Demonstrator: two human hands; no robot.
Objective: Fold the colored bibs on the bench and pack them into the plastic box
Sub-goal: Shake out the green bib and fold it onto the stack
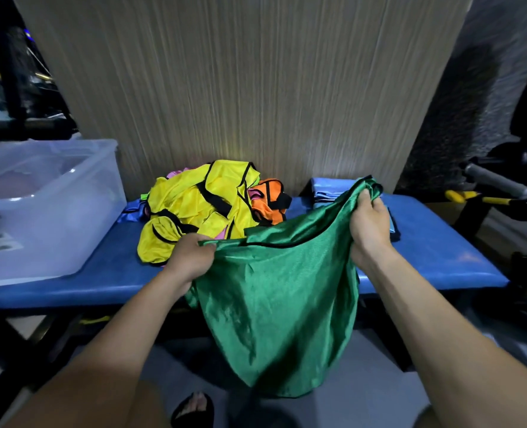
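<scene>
A: What takes up the most room?

B: The blue padded counter [425,264], running across the view in front of a pale wood-grain wall panel [240,88]. The clear plastic box [49,211] sits on its left end, lid off.

A: And the bibs?

B: The green bib [280,298] is the biggest piece of cloth. It is held up in front of the counter's near edge and hangs down toward the floor, its black-trimmed edge stretched between the two hands. Behind it, a loose pile of yellow bibs [194,208] lies mid-counter, with an orange bib [268,202] just beside it on the right. A folded stack of blue bibs [330,189] rests against the wall, further right.

A: How is each grip?

B: The left hand [191,257] has its grip clenched on the green bib's left edge. The right hand [368,223] pinches a bunched corner of the same bib, held higher.
</scene>
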